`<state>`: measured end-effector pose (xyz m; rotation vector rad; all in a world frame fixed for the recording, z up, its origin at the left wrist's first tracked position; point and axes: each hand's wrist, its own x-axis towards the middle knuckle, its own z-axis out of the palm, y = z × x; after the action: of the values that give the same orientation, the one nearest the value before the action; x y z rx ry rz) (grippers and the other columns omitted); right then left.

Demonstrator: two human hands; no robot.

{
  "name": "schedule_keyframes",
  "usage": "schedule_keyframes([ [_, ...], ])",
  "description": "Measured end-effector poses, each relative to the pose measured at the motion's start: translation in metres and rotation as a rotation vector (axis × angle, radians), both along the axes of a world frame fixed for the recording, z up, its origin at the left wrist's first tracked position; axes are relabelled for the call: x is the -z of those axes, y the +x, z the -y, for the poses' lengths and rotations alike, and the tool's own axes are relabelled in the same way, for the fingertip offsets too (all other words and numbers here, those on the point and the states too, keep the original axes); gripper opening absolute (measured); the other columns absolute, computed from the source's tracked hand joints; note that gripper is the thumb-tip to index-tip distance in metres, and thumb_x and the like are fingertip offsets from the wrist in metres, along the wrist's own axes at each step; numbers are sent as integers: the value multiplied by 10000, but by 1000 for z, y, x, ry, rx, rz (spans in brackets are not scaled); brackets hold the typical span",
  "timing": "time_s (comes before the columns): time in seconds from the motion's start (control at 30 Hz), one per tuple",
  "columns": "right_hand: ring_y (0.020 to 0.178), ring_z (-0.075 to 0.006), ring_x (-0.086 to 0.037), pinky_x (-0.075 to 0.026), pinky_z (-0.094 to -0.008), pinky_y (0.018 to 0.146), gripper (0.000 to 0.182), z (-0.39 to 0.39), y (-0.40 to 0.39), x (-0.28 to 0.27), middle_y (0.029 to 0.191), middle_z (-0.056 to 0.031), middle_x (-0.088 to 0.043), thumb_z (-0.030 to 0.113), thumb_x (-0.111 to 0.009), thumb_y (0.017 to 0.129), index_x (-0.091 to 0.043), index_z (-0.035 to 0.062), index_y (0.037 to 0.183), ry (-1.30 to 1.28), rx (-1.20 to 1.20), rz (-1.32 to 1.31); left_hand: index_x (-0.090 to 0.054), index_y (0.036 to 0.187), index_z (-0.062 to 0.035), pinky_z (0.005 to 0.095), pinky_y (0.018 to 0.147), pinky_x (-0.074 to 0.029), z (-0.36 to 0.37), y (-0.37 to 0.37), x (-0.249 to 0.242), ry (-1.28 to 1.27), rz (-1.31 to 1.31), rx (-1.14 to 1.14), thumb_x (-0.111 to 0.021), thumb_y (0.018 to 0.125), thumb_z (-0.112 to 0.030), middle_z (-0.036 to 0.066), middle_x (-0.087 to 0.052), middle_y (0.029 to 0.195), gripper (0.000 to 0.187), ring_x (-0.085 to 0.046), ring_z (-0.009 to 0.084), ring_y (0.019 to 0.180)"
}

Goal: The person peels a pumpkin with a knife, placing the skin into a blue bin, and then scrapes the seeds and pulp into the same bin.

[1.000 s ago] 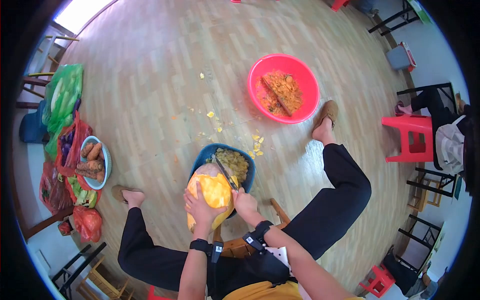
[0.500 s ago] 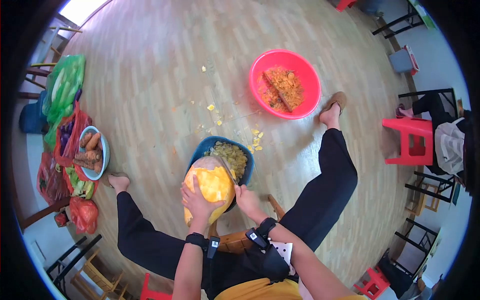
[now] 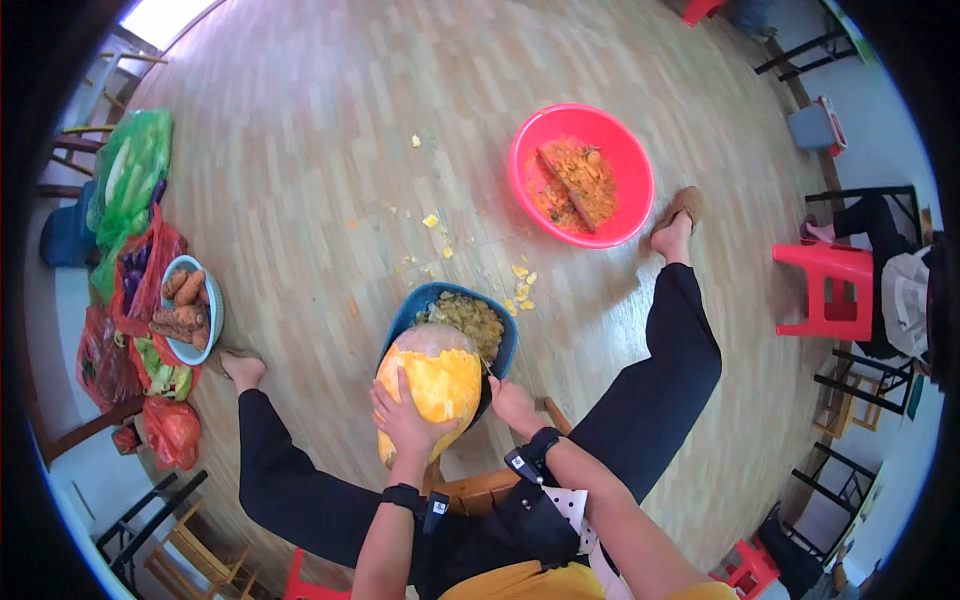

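A large, partly peeled pumpkin (image 3: 445,385) with bright yellow-orange flesh and a patch of pale skin at its far end leans over the near side of a blue bin (image 3: 508,345). Chopped scraps (image 3: 465,322) fill the bin. My left hand (image 3: 408,418) lies on the pumpkin's near left side, thumb and fingers spread against it. At the pumpkin's right side my right hand (image 3: 514,406) is closed around the handle of a knife (image 3: 487,368), whose blade is mostly hidden by the pumpkin's edge.
A pink basin (image 3: 520,190) with orange scraps and a brown stick stands ahead. Yellow peel bits (image 3: 522,285) dot the floor. At left are a bowl of root vegetables (image 3: 214,300) and bagged vegetables (image 3: 130,170). A red stool (image 3: 835,290) and a seated person (image 3: 872,225) are at right.
The knife has moved from the pumpkin's upper face down to its right edge, with my right hand shifted slightly right and nearer. The view has shifted a little.
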<state>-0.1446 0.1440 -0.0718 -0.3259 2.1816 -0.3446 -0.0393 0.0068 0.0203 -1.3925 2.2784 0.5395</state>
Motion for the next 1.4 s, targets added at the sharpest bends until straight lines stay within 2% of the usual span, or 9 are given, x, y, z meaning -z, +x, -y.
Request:
schedule_keyframes([
  [0.07,799,-434,-567,-439,-513,724,521,-9,6,8,808,-277,-588,395,-265,913,-566,-30,924,-46,-16,68,-138,1379,-202,569,937,-242,-4,10,3,-24,-117,6,-824,357,-436,236,-148,1363,1253,-161,404,1265],
  [0.3,771,-428,-561,-432,-506,701,496,8,-1,-16,771,-263,-583,412,-276,909,-546,-3,890,-24,29,51,-121,1383,-204,582,930,-240,-1,5,-3,30,-28,-31,-825,359,-436,242,-137,1364,1265,-157,409,1266],
  [0.57,620,-399,-573,-452,-494,561,381,19,-3,-76,631,-205,-577,399,-360,896,-477,41,842,-206,-322,-110,-98,1388,-227,613,940,-204,-10,7,-2,41,-59,-58,-827,375,-419,245,-96,1379,1263,-87,409,1291],
  [0.83,495,-346,-572,-452,-456,445,343,4,3,-67,540,-157,-558,406,-413,875,-454,71,814,-182,-565,-361,-111,1389,-223,629,953,-159,-16,11,-6,38,-119,-62,-815,372,-432,260,-66,1393,1255,-59,423,1297],
  [1.1,593,-360,-599,-473,-448,509,367,33,9,-63,619,-180,-593,408,-361,894,-469,58,874,-55,-510,-296,-111,1389,-217,614,957,-164,-15,8,-5,20,-78,-56,-806,373,-464,255,-88,1388,1256,-82,420,1293],
  [1.17,639,-374,-599,-478,-453,541,380,34,1,-36,678,-211,-598,397,-347,901,-496,52,849,-29,-360,-302,-101,1390,-224,625,954,-162,-16,6,-7,34,-53,-52,-805,372,-468,254,-74,1394,1262,-70,420,1296],
  [1.2,732,-400,-589,-467,-481,630,437,1,-11,44,747,-257,-588,392,-326,907,-540,16,843,-160,-380,-341,-101,1390,-224,625,954,-162,-20,8,-8,28,-54,-58,-805,372,-468,254,-74,1394,1262,-70,420,1296],
  [1.33,815,-425,-570,-447,-478,735,539,-21,-25,13,815,-271,-590,433,-274,906,-551,-29,911,-37,-375,-70,-86,1391,-231,633,946,-173,-17,13,-4,21,-36,-33,-804,383,-463,251,-63,1398,1260,-68,430,1294],
  [1.4,800,-453,-550,-424,-499,717,535,-27,-5,0,821,-285,-574,430,-295,909,-549,-41,923,-163,-127,-81,-85,1391,-232,632,945,-184,-18,12,-5,-1,-53,-23,-804,384,-462,249,-71,1397,1258,-87,436,1289],
])
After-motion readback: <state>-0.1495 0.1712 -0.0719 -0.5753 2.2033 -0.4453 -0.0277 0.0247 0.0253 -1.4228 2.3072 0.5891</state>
